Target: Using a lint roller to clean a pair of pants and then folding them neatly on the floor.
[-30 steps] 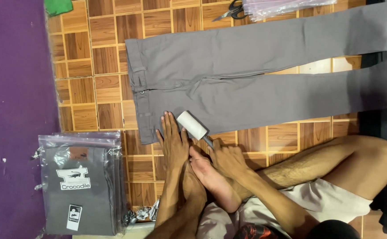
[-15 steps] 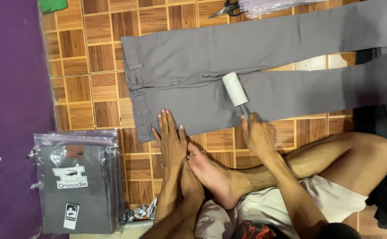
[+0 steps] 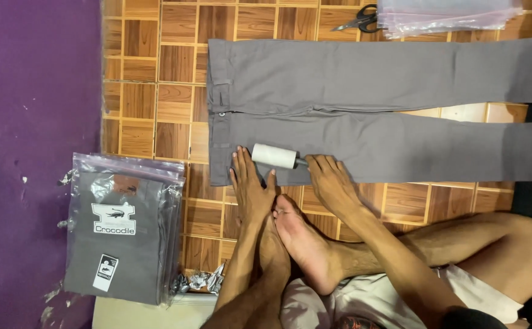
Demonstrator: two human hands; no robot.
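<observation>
Now, seen from the head camera, the person sits on a wooden parquet floor (image 3: 156,79) with grey trousers (image 3: 363,109) laid flat across it, waistband toward the purple wall (image 3: 35,122) and legs running off to the right. The left hand (image 3: 251,186) lies open and flat, fingers spread, pressing the lower edge of the trousers near the waistband. The right hand (image 3: 333,183) is closed around the handle of a white lint roller (image 3: 274,156), whose roll rests on the cloth just beside the left hand's fingertips; the two hands are near each other but not touching. Half a second ago the roller stood further along the trouser leg, up and to the right, with the right hand well apart from the left; a second ago it was back near the waistband, much as now. So the roller has gone out along the leg and come back, which reads as one stroke over this strip of cloth finished. The left hand has kept its place throughout. A bare foot (image 3: 302,244) rests below the hands. At left lies a clear bag of folded grey garments (image 3: 126,231); at the top edge lie scissors (image 3: 357,19) and a stack of clear bags (image 3: 448,15).
</observation>
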